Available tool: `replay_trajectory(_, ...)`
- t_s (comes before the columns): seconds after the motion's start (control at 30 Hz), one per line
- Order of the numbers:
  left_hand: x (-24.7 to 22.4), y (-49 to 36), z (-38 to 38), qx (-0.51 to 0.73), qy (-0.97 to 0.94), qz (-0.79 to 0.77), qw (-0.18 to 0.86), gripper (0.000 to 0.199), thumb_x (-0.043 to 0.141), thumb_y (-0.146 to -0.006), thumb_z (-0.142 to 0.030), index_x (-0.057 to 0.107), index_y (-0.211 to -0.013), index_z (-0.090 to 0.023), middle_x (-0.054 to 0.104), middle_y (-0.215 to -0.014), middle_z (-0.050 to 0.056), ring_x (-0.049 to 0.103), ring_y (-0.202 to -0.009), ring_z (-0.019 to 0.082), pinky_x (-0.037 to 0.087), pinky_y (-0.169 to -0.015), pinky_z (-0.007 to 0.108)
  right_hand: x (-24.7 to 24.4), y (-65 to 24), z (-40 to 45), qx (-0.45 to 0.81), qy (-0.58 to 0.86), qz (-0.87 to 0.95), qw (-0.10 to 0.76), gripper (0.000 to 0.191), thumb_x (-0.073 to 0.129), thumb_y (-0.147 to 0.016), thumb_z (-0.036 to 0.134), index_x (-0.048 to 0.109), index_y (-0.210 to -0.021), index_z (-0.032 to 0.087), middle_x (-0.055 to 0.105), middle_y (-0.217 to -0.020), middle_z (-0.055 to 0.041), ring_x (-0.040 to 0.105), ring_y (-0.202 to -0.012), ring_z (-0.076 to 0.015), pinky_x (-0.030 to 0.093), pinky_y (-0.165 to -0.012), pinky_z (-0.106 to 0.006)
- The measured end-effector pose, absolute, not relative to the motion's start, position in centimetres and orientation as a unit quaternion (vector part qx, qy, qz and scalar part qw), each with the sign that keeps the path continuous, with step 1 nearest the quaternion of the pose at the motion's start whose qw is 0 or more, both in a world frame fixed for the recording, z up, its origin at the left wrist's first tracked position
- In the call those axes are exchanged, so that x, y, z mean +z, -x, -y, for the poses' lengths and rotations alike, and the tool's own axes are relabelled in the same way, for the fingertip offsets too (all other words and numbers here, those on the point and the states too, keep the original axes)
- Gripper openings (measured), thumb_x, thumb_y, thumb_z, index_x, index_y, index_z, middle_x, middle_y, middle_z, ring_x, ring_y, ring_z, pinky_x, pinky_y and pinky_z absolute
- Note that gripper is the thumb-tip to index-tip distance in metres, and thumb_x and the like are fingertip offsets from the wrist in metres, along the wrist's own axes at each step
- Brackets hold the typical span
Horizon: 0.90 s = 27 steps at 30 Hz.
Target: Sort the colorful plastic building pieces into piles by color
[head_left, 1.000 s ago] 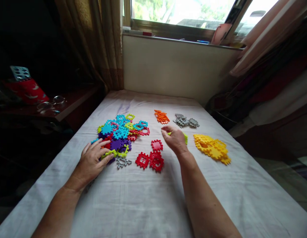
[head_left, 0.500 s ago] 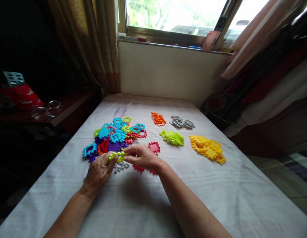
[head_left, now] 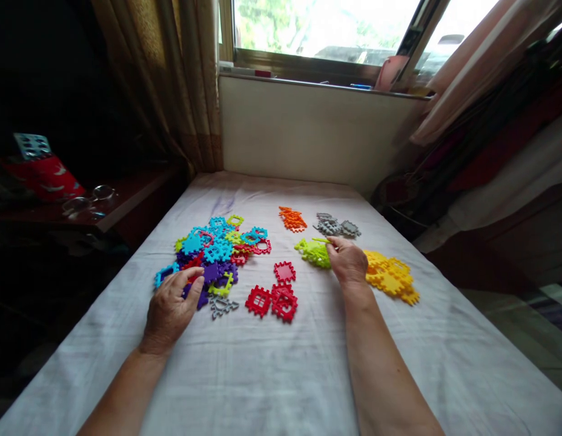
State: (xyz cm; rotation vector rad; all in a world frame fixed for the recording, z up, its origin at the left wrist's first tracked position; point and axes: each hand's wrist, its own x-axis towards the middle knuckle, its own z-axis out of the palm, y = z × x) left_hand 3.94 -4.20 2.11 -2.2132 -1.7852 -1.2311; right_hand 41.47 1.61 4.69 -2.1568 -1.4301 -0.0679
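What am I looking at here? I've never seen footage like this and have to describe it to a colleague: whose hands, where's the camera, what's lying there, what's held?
There is no machine: these are one person's bare hands, seen from a camera worn on that person's head, looking forward and down.

On a pale cloth lie interlocking building tiles with notched edges. A mixed-color pile is on the left. Separate groups are orange tiles, gray tiles, lime-green tiles, yellow tiles and red tiles.

The right hand pinches one lime-green tile, seen edge-on, at the lime-green group. The left hand is loosely open at the mixed pile's near edge; whether it touches a tile is unclear.
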Motion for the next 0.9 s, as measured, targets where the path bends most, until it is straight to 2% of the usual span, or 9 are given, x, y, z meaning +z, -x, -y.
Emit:
replay_trajectory(0.13, 1.7, -3.4, 3.7, -0.381, 0.728, 0.569, 0.030, 0.032, 0.048, -0.092, -0.043, 0.070, -0.103, -0.023, 0.074, -0.104, 0.006, 0.066, -0.102, 0.023, 0.050, -0.098, 0.039, 4.4, -42.1, -1.5, 0.001, 0.822, 0.527, 0.216, 0.033, 0.055, -0.084, 0.028, 0.077, -0.109, 0.029, 0.075, -0.108, -0.0073, 0.069, -0.087, -0.0236, 0.051, -0.074, -0.034)
replay_trajectory(0.23, 1.3, -3.3, 3.7, -0.341, 0.770, 0.538, 0.029, 0.030, 0.050, -0.091, -0.042, 0.073, -0.101, -0.027, 0.071, -0.118, 0.006, 0.060, -0.117, 0.026, 0.043, -0.107, 0.045, 5.6, -41.6, -1.4, 0.033, 0.826, 0.533, 0.179, 0.038, 0.057, -0.081, 0.022, 0.075, -0.114, 0.029, 0.074, -0.108, -0.0073, 0.069, -0.088, -0.0243, 0.051, -0.075, -0.034)
replay_trajectory(0.33, 0.9, -3.4, 3.8, -0.294, 0.794, 0.530, 0.045, 0.029, 0.052, -0.090, -0.043, 0.074, -0.104, -0.031, 0.065, -0.131, 0.006, 0.052, -0.129, 0.031, 0.037, -0.110, 0.053, 7.1, -39.5, -1.1, 0.025, 0.804, 0.564, 0.184, 0.037, 0.056, -0.085, 0.020, 0.073, -0.117, 0.026, 0.072, -0.114, -0.0078, 0.068, -0.096, -0.0234, 0.051, -0.080, -0.033)
replay_trajectory(0.5, 0.3, -3.2, 3.9, -0.270, 0.787, 0.553, 0.047, 0.034, 0.050, -0.091, -0.042, 0.070, -0.116, -0.030, 0.063, -0.134, 0.008, 0.054, -0.128, 0.030, 0.036, -0.110, 0.053, 6.8, -31.6, 0.2, 0.075, 0.652, 0.723, 0.216, 0.023, 0.057, -0.090, 0.026, 0.074, -0.106, 0.025, 0.072, -0.109, -0.0058, 0.066, -0.097, -0.0200, 0.049, -0.086, -0.031)
replay_trajectory(0.63, 0.3, -3.2, 3.9, -0.266, 0.775, 0.571, 0.045, 0.036, 0.048, -0.092, -0.042, 0.067, -0.120, -0.029, 0.064, -0.133, 0.008, 0.055, -0.127, 0.029, 0.033, -0.111, 0.055, 4.7, -26.1, 1.7, 0.109, 0.485, 0.842, 0.209, 0.023, 0.063, -0.089, 0.032, 0.070, -0.110, 0.024, 0.070, -0.118, -0.0046, 0.060, -0.111, -0.0204, 0.045, -0.097, -0.032)
replay_trajectory(0.77, 0.4, -3.6, 3.9, -0.264, 0.771, 0.578, 0.041, 0.036, 0.048, -0.092, -0.040, 0.066, -0.121, -0.029, 0.065, -0.132, 0.006, 0.055, -0.127, 0.029, 0.032, -0.112, 0.055, 3.4, -24.2, 2.4, 0.097, 0.477, 0.853, 0.187, 0.034, 0.066, -0.087, 0.041, 0.067, -0.117, 0.024, 0.067, -0.126, -0.0050, 0.055, -0.117, -0.0245, 0.044, -0.099, -0.038)
replay_trajectory(0.9, 0.4, -3.8, 3.8, -0.270, 0.766, 0.582, 0.036, 0.035, 0.049, -0.092, -0.039, 0.065, -0.122, -0.029, 0.067, -0.130, 0.006, 0.056, -0.125, 0.027, 0.032, -0.113, 0.052, 3.2, -23.9, 2.5, 0.072, 0.483, 0.857, 0.168, 0.029, 0.060, -0.090, 0.034, 0.067, -0.116, 0.025, 0.068, -0.123, -0.0058, 0.056, -0.115, -0.0235, 0.043, -0.098, -0.038)
